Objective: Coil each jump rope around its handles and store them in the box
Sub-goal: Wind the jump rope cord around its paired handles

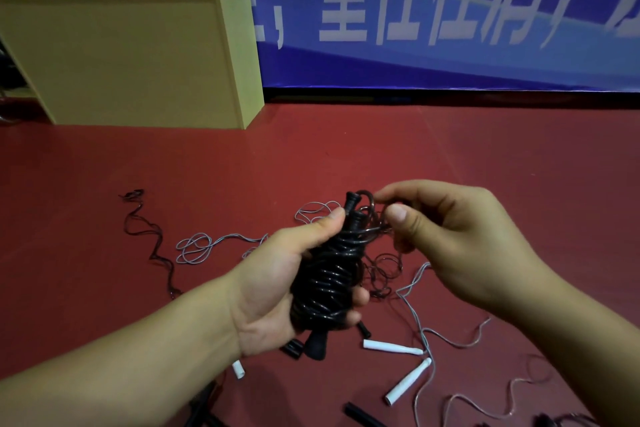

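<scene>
Left hand (277, 291) grips the black coiled jump rope (329, 274); just beside it, the right hand (446, 239) pinches the loose tail (nearly wound). Slack there could unravel the coil.

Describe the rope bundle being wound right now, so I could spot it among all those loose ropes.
Start at the red floor in front of the tan box. Above it, the left hand grips a black rope bundle, while the right hand pinches its loose end. It is the only rope wrapped tightly round its handles; the others lie uncoiled on the floor.
</scene>
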Tool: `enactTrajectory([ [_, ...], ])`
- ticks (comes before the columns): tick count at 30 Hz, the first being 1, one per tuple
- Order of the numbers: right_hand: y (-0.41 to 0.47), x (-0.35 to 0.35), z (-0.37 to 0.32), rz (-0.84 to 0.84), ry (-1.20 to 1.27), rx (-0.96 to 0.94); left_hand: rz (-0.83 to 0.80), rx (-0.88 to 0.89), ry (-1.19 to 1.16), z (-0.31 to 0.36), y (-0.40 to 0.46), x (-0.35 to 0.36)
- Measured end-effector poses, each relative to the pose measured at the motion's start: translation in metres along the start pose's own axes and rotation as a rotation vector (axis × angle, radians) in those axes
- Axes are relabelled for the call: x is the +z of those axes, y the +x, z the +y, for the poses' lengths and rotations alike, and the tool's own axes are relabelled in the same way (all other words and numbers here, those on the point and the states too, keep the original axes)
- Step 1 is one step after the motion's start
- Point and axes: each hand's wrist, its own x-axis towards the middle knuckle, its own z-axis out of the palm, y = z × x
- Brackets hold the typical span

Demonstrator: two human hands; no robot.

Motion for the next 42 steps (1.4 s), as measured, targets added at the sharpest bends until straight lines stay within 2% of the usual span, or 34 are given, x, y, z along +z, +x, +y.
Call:
enactTrajectory([
  [3, -0.002, -0.002, -0.001, -0.035, 0.041, -0.006, -0.004, 0.003, -0.03, 0.002, 0.001, 0.0],
  [8, 0.0, -0.001, -0.002, -0.033, 0.312, 0.121, -0.02, 0.032, 0.007, 0.001, 0.004, -0.007],
  [11, 0.0, -0.001, -0.004, -0.047, 0.278, 0.113, -0.024, 0.04, 0.033, 0.0, 0.003, -0.007],
  [16, -0.003, 0.003, -0.008, -0.052, 0.145, 0.04, 0.024, -0.055, 0.048, 0.003, 0.003, -0.003],
  [21, -0.004, 0.003, -0.012, -0.027, 0.142, 0.037, 0.044, -0.049, 0.144, 0.005, 0.003, -0.003],
  [24, -0.004, 0.003, -0.015, -0.022, 0.247, 0.093, 0.078, 0.014, 0.171, 0.003, 0.005, -0.003],
  [30, -0.005, 0.018, -0.02, -0.019, 0.637, 0.277, 0.142, 0.24, 0.225, -0.001, 0.011, -0.001],
  [35, -0.002, 0.018, -0.017, 0.032, 0.634, 0.363, 0.16, 0.305, 0.409, -0.002, 0.008, -0.003],
  [42, -0.001, 0.024, -0.012, 0.025, 0.61, 0.373, 0.11, 0.402, 0.519, -0.006, 0.006, -0.004],
])
